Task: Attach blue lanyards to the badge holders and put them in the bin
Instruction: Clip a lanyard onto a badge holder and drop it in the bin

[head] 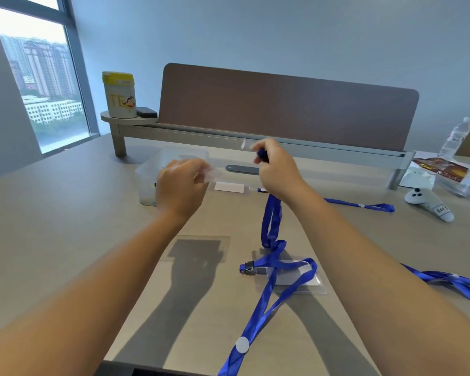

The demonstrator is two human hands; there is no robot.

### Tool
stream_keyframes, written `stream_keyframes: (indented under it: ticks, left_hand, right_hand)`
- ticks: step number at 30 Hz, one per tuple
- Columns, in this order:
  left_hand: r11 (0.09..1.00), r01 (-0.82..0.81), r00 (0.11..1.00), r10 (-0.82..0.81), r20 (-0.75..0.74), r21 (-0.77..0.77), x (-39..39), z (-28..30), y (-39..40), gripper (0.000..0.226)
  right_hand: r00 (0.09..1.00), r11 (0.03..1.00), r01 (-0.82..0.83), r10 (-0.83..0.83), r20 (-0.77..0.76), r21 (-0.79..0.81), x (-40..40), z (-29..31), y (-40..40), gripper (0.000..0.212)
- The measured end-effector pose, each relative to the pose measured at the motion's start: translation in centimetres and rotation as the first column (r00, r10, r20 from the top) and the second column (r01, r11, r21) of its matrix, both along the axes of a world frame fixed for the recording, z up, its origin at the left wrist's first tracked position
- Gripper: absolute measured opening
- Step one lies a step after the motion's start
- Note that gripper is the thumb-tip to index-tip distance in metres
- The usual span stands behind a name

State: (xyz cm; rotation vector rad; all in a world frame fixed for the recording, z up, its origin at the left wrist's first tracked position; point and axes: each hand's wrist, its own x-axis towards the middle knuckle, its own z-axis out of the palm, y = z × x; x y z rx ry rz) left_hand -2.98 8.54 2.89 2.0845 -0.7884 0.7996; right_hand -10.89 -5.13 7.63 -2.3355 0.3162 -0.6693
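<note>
Left hand (181, 183) fingers pinch clear badge holder (210, 173). Right hand (276, 169) fingers clamp lanyard (272, 221) clip end, strap hanging below. Bin (149, 169) behind left fingers. Advice: steady holder, align clip with slot before closing.

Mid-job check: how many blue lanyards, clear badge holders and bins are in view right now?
Blue fabric lanyards: 4 (two overlap near centre)
Clear plastic badge holders: 4
Translucent plastic bin: 1
Total: 9
</note>
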Motion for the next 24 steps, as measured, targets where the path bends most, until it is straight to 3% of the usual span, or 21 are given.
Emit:
stream_keyframes:
  ticks: [3, 6, 9, 12, 18, 24]
  left_hand:
    - [1.000, 0.009, 0.994, -0.008, -0.109, 0.015, 0.1, -1.4, -0.1, 0.018]
    - [0.996, 0.030, 0.992, -0.020, -0.127, 0.078, 0.2, -2.6, -0.7, 0.021]
    - [0.990, 0.061, 0.990, -0.045, -0.131, 0.125, 0.3, -3.6, -1.5, 0.020]
    - [0.983, 0.078, 0.988, -0.054, -0.144, 0.165, 0.5, -4.4, -2.3, 0.021]
    - [0.977, 0.093, 0.977, -0.052, -0.206, 0.194, 2.1, -5.4, -3.6, 0.022]
    - [0.978, 0.105, 0.965, -0.057, -0.258, 0.179, 3.7, -5.6, -4.1, 0.020]
  right_hand:
    - [0.964, 0.999, 0.038, -0.030, 0.263, -0.027, -0.1, -0.2, -1.0, 0.027]
    - [0.953, 0.994, 0.099, -0.105, 0.283, 0.034, -0.1, -1.9, -3.0, 0.026]
    - [0.969, 0.966, 0.181, -0.207, 0.133, 0.184, -0.2, -4.6, -5.3, 0.026]
    - [0.974, 0.938, 0.214, -0.186, -0.127, 0.271, 0.0, -7.6, -7.2, 0.023]
    - [0.882, 0.964, 0.220, -0.131, -0.452, 0.151, 1.9, -10.6, -8.6, 0.022]
    - [0.724, 0.997, 0.072, -0.067, -0.686, -0.022, 4.8, -11.2, -8.7, 0.024]
